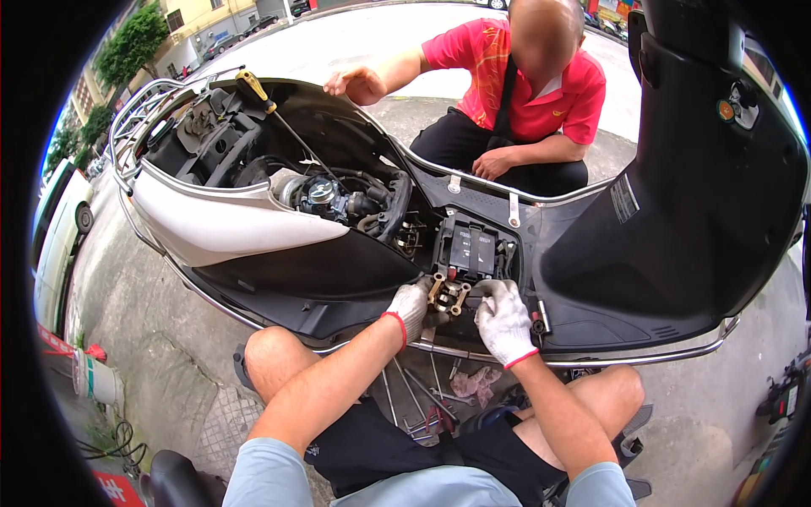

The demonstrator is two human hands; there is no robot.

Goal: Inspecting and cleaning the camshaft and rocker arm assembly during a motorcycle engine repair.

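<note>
My left arm (334, 384) reaches up and inward, bare below its pale blue sleeve (266, 475), across my left thigh. The white-gloved left hand (410, 310) points up and to the right, fingers partly hidden. My right arm (568, 414) slants up and leftward across the right thigh, and I have the gloved right hand (505, 323) back upward, fingers bent inward. Both hands sit near each other, apart; how far either closes I can't tell. My knees are spread wide.

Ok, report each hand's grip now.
Left hand: closed on the brass-coloured metal part.
Right hand: curled beside it; whether it holds anything can't be told.
</note>
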